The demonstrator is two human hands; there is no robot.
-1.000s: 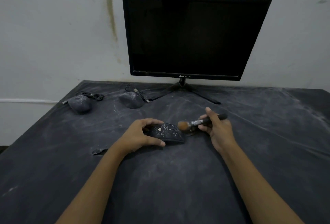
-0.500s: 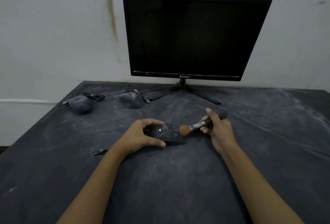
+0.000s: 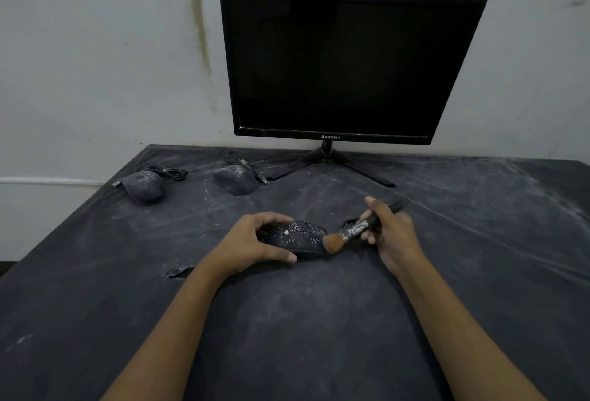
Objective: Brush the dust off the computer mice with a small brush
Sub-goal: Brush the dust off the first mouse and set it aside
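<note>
A monitor (image 3: pixel 348 65) stands at the desk's (image 3: pixel 479 273) back edge. Two mice (image 3: pixel 143 186) (image 3: pixel 236 179) lie near the back-left corner, side by side, cables (image 3: pixel 169 172) behind them. A third mouse (image 3: pixel 295 236) lies mid-desk, a brush (image 3: pixel 354 231) touching its right end.

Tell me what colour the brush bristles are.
Orange-tan, on the brush in the right hand; the head view shows it.

Matt dark cloth (image 3: pixel 479 273) on the table, dust-streaked; monitor (image 3: pixel 338 65) screen faintly glossy.
</note>
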